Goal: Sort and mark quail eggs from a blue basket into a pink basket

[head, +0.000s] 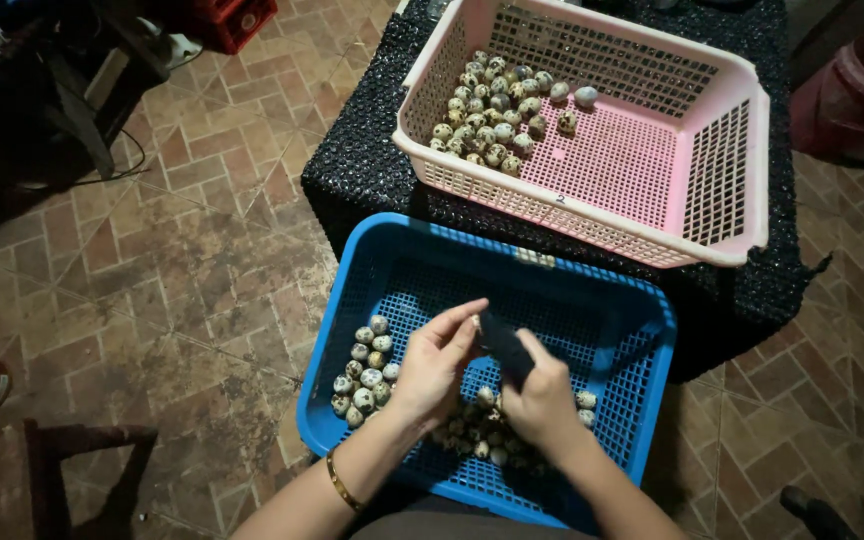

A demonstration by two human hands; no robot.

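My left hand hovers over the blue plastic basket, its fingertips pinched on a small speckled egg that is mostly hidden. Close beside it, my right hand grips a dark cloth or pad pressed against that egg. Several speckled eggs lie at the basket's left side, and more sit under my hands. A gold bangle circles my left wrist.
A pink plastic basket holding several speckled eggs rests on a black-covered stand beyond the blue one. Brick-patterned floor spreads to the left. A dark wooden stool and a red crate stand nearby.
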